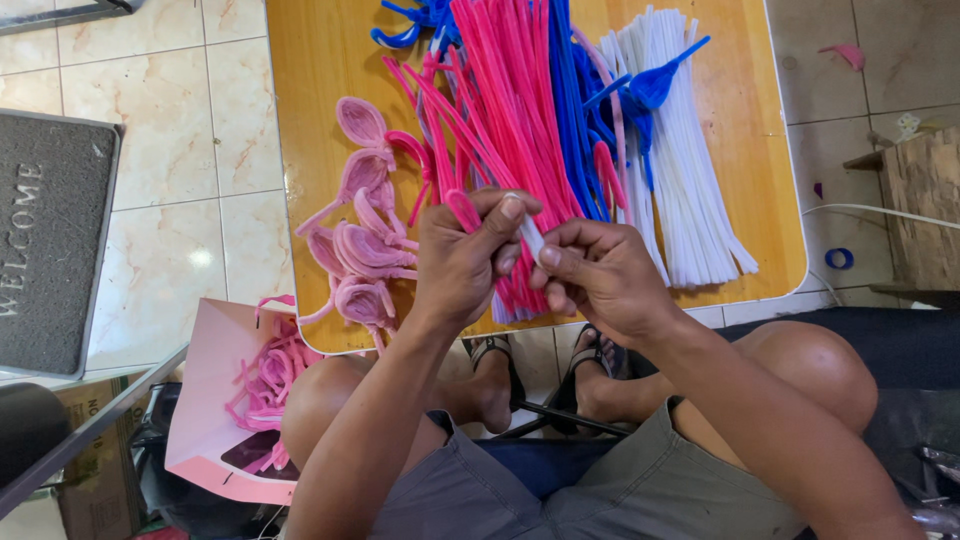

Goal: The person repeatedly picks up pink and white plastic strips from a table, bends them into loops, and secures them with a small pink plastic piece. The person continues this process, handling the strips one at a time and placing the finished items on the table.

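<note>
A white pipe cleaner (530, 238) is pinched between the left hand (465, 262) and the right hand (598, 275), just above the counter (310, 120) edge at 6 o'clock; a small pink loop (462, 210) is also held by the left hand. Finished pale pink loops (362, 240) lie at 9 o'clock, more in a pink bag (215, 400). Most straight stems, pink (510, 100), blue (568, 110) and white (685, 170), appear unworked.

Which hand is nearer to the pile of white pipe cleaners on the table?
Right. The right hand sits just left of the white pipe cleaners, almost touching them; the left hand is farther left, over the hot pink ones.
</note>
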